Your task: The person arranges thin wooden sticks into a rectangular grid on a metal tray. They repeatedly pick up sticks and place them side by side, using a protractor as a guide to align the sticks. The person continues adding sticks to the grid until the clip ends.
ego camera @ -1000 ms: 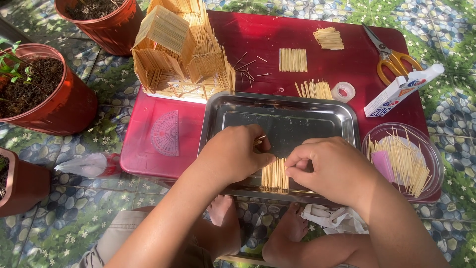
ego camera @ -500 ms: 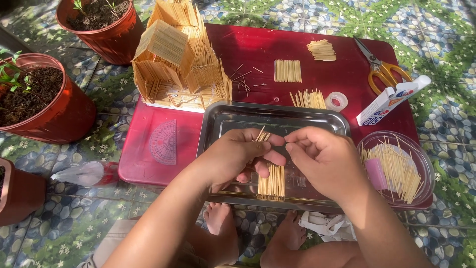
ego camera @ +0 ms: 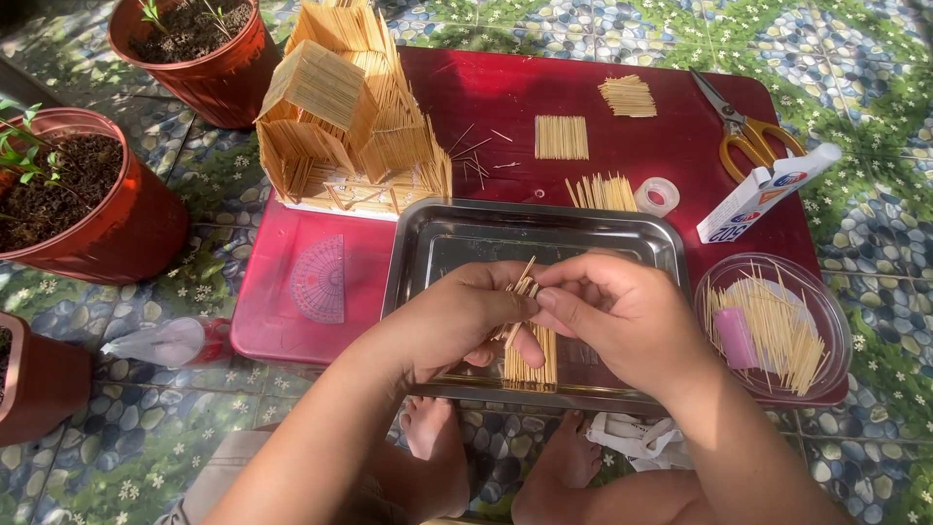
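Head view: a few loose toothpicks (ego camera: 523, 287) are pinched between both hands above the metal tray (ego camera: 428, 255), just over a flat glued row of toothpicks (ego camera: 532, 355) that lies on the tray floor. Left hand (ego camera: 457, 326) is seen with fingers closed together on the loose toothpicks from the left; right hand (ego camera: 627, 321) with thumb and forefinger clamped on the same toothpicks from the right, the two hands touching at the fingertips. The tray is set at the near edge of a low red table (ego camera: 457, 87). Behind the tray, three more toothpick mats are laid on the table: one fanned bundle (ego camera: 603, 192), one square mat (ego camera: 562, 137), one smaller mat (ego camera: 628, 95). A toothpick house model (ego camera: 350, 107) is placed at the far left of the table, with stray picks beside it. A small tape roll (ego camera: 658, 195) is seen just right of the fanned bundle. Scissors (ego camera: 743, 131) with yellow handles and a white glue box (ego camera: 766, 192) are at the right. A clear round bowl (ego camera: 824, 301) of toothpicks with a pink object inside sits right of the tray. A translucent protractor (ego camera: 319, 279) lies left of the tray. Two red plant pots (ego camera: 117, 209) stand on the patterned floor at left. Bare feet are visible under the table edge.
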